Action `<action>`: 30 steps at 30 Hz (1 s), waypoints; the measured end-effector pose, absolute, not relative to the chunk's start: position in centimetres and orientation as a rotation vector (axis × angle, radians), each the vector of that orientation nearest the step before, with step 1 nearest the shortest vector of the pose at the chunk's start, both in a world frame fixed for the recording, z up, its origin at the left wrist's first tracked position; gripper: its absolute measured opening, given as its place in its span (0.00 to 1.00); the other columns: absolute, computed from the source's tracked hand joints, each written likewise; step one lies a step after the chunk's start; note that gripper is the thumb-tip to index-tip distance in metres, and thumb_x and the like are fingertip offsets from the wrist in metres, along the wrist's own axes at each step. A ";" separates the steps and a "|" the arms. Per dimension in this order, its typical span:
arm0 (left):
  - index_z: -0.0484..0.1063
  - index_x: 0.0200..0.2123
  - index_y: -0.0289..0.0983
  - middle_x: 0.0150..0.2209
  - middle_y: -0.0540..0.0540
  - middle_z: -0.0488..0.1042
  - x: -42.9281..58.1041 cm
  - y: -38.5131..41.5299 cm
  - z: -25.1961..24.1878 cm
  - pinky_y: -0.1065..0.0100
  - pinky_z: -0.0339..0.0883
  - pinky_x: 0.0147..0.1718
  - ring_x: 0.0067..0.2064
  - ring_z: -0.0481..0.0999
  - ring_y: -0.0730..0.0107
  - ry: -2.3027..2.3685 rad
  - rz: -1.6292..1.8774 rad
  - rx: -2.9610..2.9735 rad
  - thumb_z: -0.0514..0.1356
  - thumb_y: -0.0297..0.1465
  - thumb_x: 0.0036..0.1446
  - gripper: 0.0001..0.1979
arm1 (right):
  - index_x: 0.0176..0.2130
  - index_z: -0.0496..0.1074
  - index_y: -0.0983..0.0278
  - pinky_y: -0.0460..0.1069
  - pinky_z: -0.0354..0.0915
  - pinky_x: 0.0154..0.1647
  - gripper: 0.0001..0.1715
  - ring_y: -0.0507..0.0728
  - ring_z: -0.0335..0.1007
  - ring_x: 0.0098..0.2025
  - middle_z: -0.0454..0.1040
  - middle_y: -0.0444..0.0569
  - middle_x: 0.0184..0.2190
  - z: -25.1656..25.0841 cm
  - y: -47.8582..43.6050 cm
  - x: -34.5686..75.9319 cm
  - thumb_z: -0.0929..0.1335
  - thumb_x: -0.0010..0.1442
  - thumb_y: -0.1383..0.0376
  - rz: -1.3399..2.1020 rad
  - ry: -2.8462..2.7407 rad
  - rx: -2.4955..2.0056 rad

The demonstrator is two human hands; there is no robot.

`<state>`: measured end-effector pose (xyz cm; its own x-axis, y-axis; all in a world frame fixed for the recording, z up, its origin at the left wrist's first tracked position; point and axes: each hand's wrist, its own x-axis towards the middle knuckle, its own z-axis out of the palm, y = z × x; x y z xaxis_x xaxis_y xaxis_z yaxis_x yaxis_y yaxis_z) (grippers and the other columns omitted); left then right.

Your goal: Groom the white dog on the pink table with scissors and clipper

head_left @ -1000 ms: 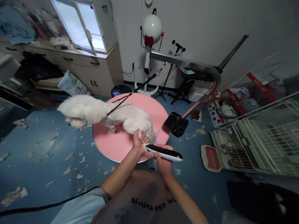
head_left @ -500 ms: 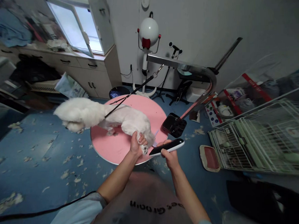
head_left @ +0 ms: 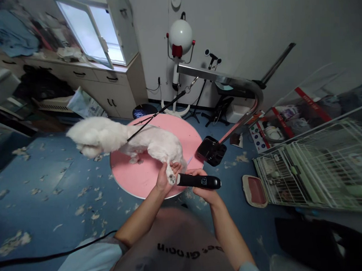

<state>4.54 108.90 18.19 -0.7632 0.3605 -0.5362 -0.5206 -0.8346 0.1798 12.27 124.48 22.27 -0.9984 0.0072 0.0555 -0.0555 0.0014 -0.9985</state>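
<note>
A white dog (head_left: 151, 138) stands on a round pink table (head_left: 131, 177), its fluffy head turned left past the table's edge. My left hand (head_left: 165, 179) holds the dog's hind paw (head_left: 171, 177), pads facing me. In my right hand (head_left: 205, 190) is a black clipper (head_left: 201, 181), its pale blade end close to the paw at the right. A black leash (head_left: 156, 114) runs from the dog up to a metal arm (head_left: 208, 73).
At the table's right edge sits a black tray (head_left: 211, 151). Fur clumps lie on the blue floor (head_left: 67, 204). Wire cages (head_left: 314, 165) and a litter tray (head_left: 254, 191) stand right, cabinets (head_left: 107, 90) back left.
The clipper has rolled over in my right hand, showing its black, labelled side instead of the white edge. My left hand has opened somewhat around the paw, which has shifted slightly left and up.
</note>
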 end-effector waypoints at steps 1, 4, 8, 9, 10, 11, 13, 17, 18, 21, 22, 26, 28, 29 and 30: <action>0.68 0.31 0.36 0.31 0.43 0.79 4.5 108.9 18.1 0.62 0.77 0.45 0.37 0.83 0.65 0.455 2.530 -0.667 0.63 0.36 0.64 0.13 | 0.38 0.70 0.57 0.60 0.71 0.55 0.30 0.64 0.79 0.50 0.81 0.51 0.45 22.7 124.4 12.1 0.79 0.45 0.45 2.181 -2.200 0.068; 0.66 0.30 0.37 0.32 0.44 0.80 4.5 108.8 17.6 0.62 0.77 0.46 0.39 0.83 0.64 0.471 2.530 -0.597 0.65 0.38 0.62 0.14 | 0.38 0.72 0.58 0.60 0.72 0.55 0.29 0.64 0.79 0.50 0.82 0.51 0.44 23.5 124.2 11.7 0.80 0.45 0.45 2.176 -2.221 0.088; 0.65 0.30 0.37 0.31 0.45 0.80 4.5 108.7 17.1 0.62 0.77 0.45 0.37 0.83 0.64 0.461 2.516 -0.582 0.66 0.39 0.60 0.15 | 0.39 0.74 0.59 0.59 0.72 0.55 0.28 0.63 0.79 0.50 0.82 0.51 0.43 24.2 124.2 11.2 0.79 0.47 0.45 2.178 -2.314 0.183; 0.65 0.30 0.37 0.31 0.46 0.79 4.6 108.7 17.1 0.62 0.77 0.44 0.36 0.83 0.65 0.462 2.511 -0.597 0.66 0.39 0.60 0.15 | 0.39 0.74 0.59 0.59 0.72 0.55 0.27 0.63 0.79 0.50 0.82 0.51 0.43 24.3 124.3 11.1 0.79 0.48 0.45 2.177 -2.328 0.210; 0.65 0.30 0.37 0.30 0.46 0.79 4.6 108.7 17.2 0.62 0.77 0.44 0.35 0.83 0.65 0.463 2.508 -0.611 0.66 0.39 0.61 0.15 | 0.39 0.74 0.59 0.59 0.72 0.55 0.27 0.62 0.80 0.49 0.82 0.51 0.43 24.3 124.4 11.0 0.78 0.49 0.45 2.173 -2.330 0.234; 0.65 0.30 0.37 0.29 0.46 0.79 4.6 108.7 17.3 0.63 0.77 0.43 0.35 0.83 0.65 0.463 2.509 -0.619 0.66 0.39 0.61 0.15 | 0.39 0.73 0.59 0.59 0.72 0.55 0.26 0.62 0.80 0.49 0.82 0.52 0.43 24.3 124.4 10.9 0.78 0.50 0.46 2.167 -2.325 0.254; 0.65 0.29 0.37 0.29 0.46 0.78 4.6 108.7 17.4 0.63 0.77 0.42 0.34 0.83 0.65 0.462 2.508 -0.616 0.66 0.39 0.62 0.16 | 0.39 0.73 0.59 0.60 0.72 0.55 0.25 0.62 0.80 0.49 0.82 0.52 0.43 24.2 124.5 10.8 0.78 0.51 0.46 2.153 -2.311 0.271; 0.63 0.28 0.38 0.28 0.47 0.77 4.7 108.8 17.3 0.64 0.77 0.41 0.34 0.82 0.65 0.462 2.515 -0.578 0.68 0.40 0.58 0.19 | 0.39 0.73 0.59 0.60 0.72 0.55 0.25 0.62 0.79 0.49 0.81 0.51 0.41 24.1 124.5 10.6 0.78 0.50 0.46 2.160 -2.350 0.292; 0.63 0.28 0.38 0.28 0.48 0.77 4.7 108.8 17.3 0.64 0.77 0.41 0.34 0.82 0.65 0.465 2.516 -0.579 0.69 0.40 0.57 0.19 | 0.39 0.74 0.59 0.60 0.72 0.55 0.25 0.62 0.79 0.49 0.81 0.51 0.42 24.2 124.5 10.6 0.78 0.50 0.47 2.166 -2.363 0.298; 0.64 0.29 0.38 0.28 0.48 0.77 4.7 108.9 17.0 0.63 0.77 0.43 0.34 0.82 0.66 0.465 2.518 -0.600 0.69 0.40 0.57 0.18 | 0.41 0.74 0.59 0.59 0.71 0.57 0.23 0.62 0.78 0.51 0.81 0.51 0.44 24.1 124.5 10.9 0.78 0.50 0.52 2.172 -2.358 0.261; 0.64 0.29 0.38 0.28 0.48 0.77 4.6 108.9 17.0 0.63 0.77 0.43 0.34 0.82 0.66 0.463 2.519 -0.606 0.69 0.39 0.57 0.18 | 0.42 0.74 0.59 0.59 0.70 0.57 0.22 0.63 0.78 0.51 0.81 0.51 0.45 23.9 124.4 11.1 0.78 0.50 0.54 2.167 -2.353 0.238; 0.65 0.28 0.37 0.27 0.47 0.76 4.5 109.1 16.9 0.65 0.77 0.41 0.33 0.82 0.65 0.477 2.520 -0.650 0.67 0.39 0.59 0.16 | 0.40 0.72 0.59 0.58 0.72 0.54 0.20 0.62 0.79 0.49 0.81 0.50 0.45 22.1 123.8 11.6 0.77 0.48 0.61 2.131 -2.359 0.125; 0.65 0.28 0.37 0.26 0.48 0.75 4.4 109.2 16.9 0.65 0.77 0.42 0.33 0.81 0.67 0.494 2.519 -0.680 0.65 0.38 0.61 0.16 | 0.38 0.69 0.59 0.56 0.74 0.48 0.19 0.61 0.79 0.44 0.81 0.49 0.42 20.8 123.3 11.8 0.76 0.47 0.61 2.075 -2.261 -0.029; 0.64 0.28 0.37 0.26 0.48 0.74 4.4 109.2 16.9 0.65 0.77 0.42 0.32 0.81 0.68 0.501 2.519 -0.685 0.65 0.38 0.61 0.16 | 0.38 0.68 0.58 0.56 0.74 0.46 0.18 0.60 0.79 0.41 0.81 0.48 0.41 20.2 122.9 12.0 0.75 0.47 0.61 2.036 -2.184 -0.129; 0.64 0.28 0.37 0.25 0.49 0.74 4.4 109.2 17.0 0.65 0.77 0.42 0.32 0.81 0.68 0.504 2.520 -0.685 0.64 0.39 0.62 0.16 | 0.38 0.67 0.58 0.55 0.74 0.44 0.18 0.59 0.78 0.39 0.81 0.48 0.40 19.7 122.5 12.1 0.74 0.48 0.60 2.001 -2.115 -0.221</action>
<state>4.42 109.25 16.95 -0.7612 0.3472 -0.5478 -0.5311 -0.8185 0.2192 12.10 122.52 19.66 -0.9641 0.2592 0.0571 -0.0427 0.0611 -0.9972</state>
